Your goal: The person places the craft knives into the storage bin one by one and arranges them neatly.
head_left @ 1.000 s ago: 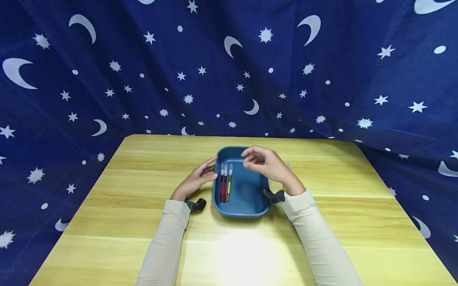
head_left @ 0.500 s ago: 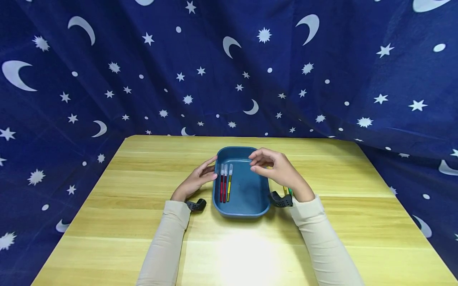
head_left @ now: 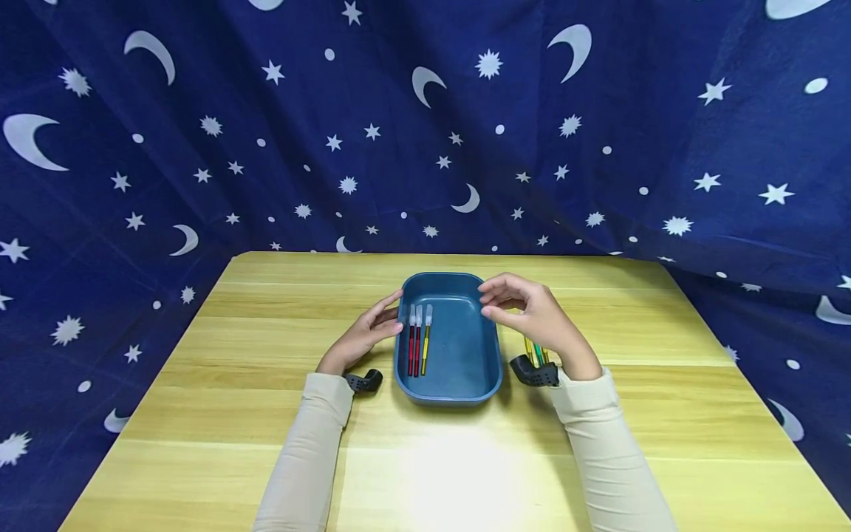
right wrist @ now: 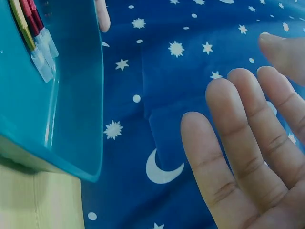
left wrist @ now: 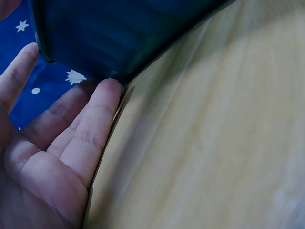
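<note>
A blue rectangular tray (head_left: 465, 362) stands on the table, with two red craft knives and one gold craft knife (head_left: 425, 351) side by side along its left part. Their clear caps face the far end. My left hand (head_left: 362, 336) rests against the tray's left side, thumb at the rim; in the left wrist view its fingertips touch the outer wall. Over the right rim hovers my right hand (head_left: 525, 314), holding nothing. The right wrist view shows its fingers (right wrist: 233, 129) loosely extended, apart from the tray.
More slim barrels, gold and green (head_left: 538, 352), lie right of the tray, partly hidden beneath my right hand and wrist. Black wrist cameras (head_left: 534, 371) sit at both wrists. A dark blue curtain (head_left: 372, 111) with moons and stars hangs behind the wooden table (head_left: 266, 332).
My right hand has moved rightward from over the tray to its right rim, uncovering more of the gold and green barrels. My left hand and the knives in the tray stay put.
</note>
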Motion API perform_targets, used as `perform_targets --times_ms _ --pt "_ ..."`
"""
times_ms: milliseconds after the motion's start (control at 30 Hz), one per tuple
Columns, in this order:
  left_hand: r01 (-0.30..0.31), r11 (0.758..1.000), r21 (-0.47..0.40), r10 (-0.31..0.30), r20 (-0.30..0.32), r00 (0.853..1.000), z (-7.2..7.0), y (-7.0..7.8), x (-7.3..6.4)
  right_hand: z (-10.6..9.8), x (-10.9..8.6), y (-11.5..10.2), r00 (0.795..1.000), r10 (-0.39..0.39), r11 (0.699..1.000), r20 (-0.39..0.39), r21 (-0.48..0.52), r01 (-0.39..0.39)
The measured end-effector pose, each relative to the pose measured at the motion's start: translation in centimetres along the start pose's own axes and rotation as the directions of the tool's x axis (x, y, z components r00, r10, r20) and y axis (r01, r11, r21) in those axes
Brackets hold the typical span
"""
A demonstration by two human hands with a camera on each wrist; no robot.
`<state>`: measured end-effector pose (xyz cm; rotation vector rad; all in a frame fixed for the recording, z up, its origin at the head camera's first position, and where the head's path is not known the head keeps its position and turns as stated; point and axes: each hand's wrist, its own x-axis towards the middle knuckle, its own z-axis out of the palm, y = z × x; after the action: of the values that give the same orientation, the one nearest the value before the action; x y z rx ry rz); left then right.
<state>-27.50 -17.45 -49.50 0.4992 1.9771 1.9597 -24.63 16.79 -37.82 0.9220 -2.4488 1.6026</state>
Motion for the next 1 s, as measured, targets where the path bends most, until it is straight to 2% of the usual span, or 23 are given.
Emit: perform_targets --times_ms 333,733,1000 --pt "-0.002 1.000 0.011 0.002 -0.002 1.000 0.0 0.1 0.0 -1.4 -0.6 0.3 0.998 -0.024 1.000 -0.051 0.002 0.024" --pt "-0.003 1.000 0.011 0.003 0.003 1.000 0.1 0.2 -0.1 -3.3 -1.0 1.2 0.995 0.007 1.000 -0.097 -0.027 -0.009" --pt "0.004 1.000 0.014 -0.004 -0.002 1.000 0.0 0.2 0.0 -4.4 -1.3 2.5 0.991 0.069 0.996 -0.115 -0.042 -0.074"
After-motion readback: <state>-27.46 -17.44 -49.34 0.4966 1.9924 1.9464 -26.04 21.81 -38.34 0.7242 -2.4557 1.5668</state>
